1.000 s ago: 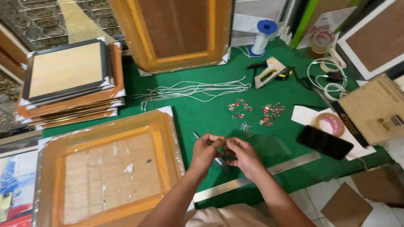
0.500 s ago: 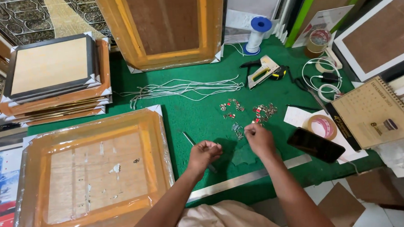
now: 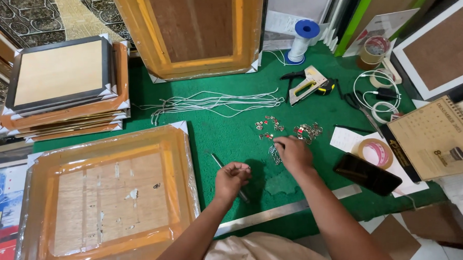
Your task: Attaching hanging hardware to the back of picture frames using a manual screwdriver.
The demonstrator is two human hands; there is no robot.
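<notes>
Our right hand (image 3: 295,154) rests fingers-down on the small metal hangers (image 3: 289,130) scattered on the green mat (image 3: 232,140). Our left hand (image 3: 231,179) pinches its fingertips narrowly together above a thin screwdriver (image 3: 228,177); whether it holds anything we cannot tell.

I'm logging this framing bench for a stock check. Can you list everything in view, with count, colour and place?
wrapped frame: one, orange-gold, face down, near left
stacked frames: several, black and orange, far left
leaning frame: one, orange, far centre
cords: a bundle, white, centre of the green mat
metal hangers: a scatter, silver with red, centre right
staple gun: one, grey and yellow, right of cords
thread spool: one, blue and white, far centre
tape rolls: two, brownish, right
phone: one, black, near right
desk calendar: one, brown, right edge
left hand: pinched above a thin tool
right hand: on the hangers
</notes>
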